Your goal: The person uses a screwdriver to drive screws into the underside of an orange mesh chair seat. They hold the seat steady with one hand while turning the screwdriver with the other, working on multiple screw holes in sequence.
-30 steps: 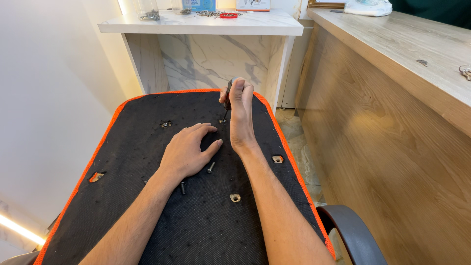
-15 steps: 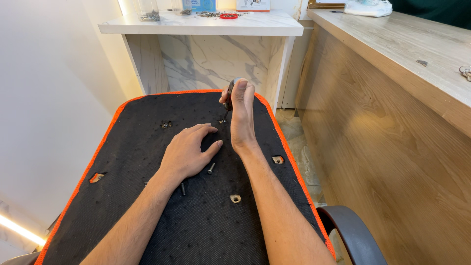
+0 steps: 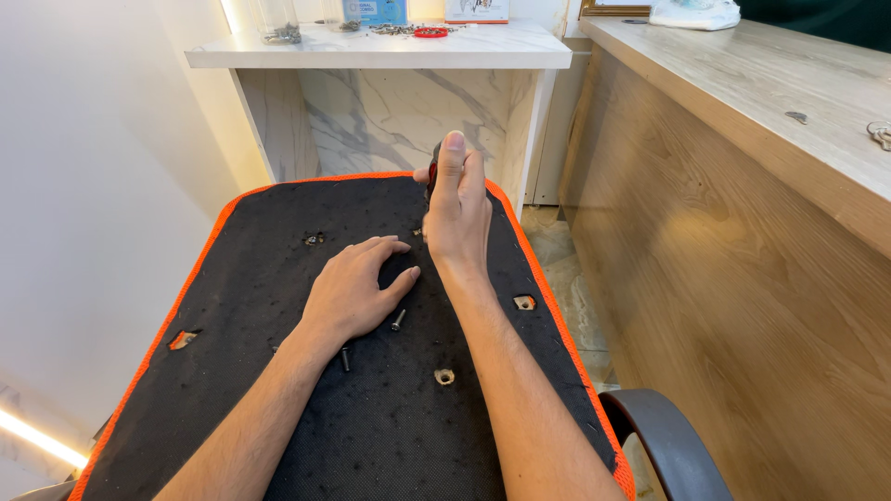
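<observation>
My right hand (image 3: 456,218) is closed around a dark screwdriver with a red part (image 3: 432,172), held upright over the far middle of the black underside of a chair seat with an orange rim (image 3: 232,371). The tool's tip is hidden behind the hand. My left hand (image 3: 353,288) lies flat, palm down, on the fabric just left of the right wrist. Two loose dark bolts lie by it, one bolt (image 3: 398,320) near the thumb and another bolt (image 3: 344,358) beside the forearm. A torn mounting hole (image 3: 314,238) shows beyond the left hand.
More mounting holes sit at the right hole (image 3: 524,302), the near hole (image 3: 445,376) and the left hole (image 3: 182,340). A grey armrest (image 3: 664,441) curves at the lower right. A wooden counter (image 3: 742,186) runs along the right; a marble shelf (image 3: 380,42) with small parts stands ahead.
My right hand has lifted slightly with the screwdriver. My left hand and the bolts stay where they were.
</observation>
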